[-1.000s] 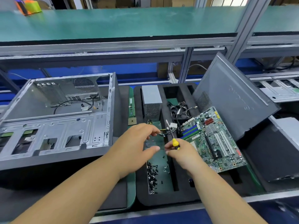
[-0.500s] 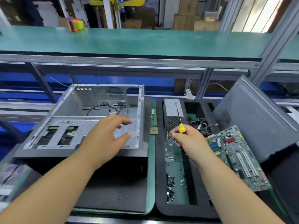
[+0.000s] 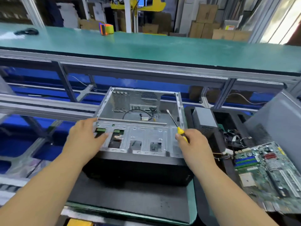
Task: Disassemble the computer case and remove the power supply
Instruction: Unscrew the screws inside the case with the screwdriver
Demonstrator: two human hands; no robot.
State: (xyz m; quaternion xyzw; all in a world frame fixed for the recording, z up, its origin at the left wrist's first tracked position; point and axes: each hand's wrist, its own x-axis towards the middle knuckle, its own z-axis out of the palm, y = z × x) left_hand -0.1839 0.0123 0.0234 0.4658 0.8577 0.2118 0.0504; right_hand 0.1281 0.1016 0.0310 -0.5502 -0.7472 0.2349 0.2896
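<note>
left hand [image 3: 84, 137] moved from parts tray to left edge of computer case [image 3: 140, 128], fingers spread wide, resting on frame, holding nothing. right hand [image 3: 192, 144] carried yellow screwdriver [image 3: 176, 124] from tray to case's right side, still gripping handle, tip raised over interior. power supply [image 3: 204, 118] already out, standing in foam tray [image 3: 228, 163] right of case, far from motherboard [image 3: 263, 170]. attention back on case; likely more stripping.
</note>
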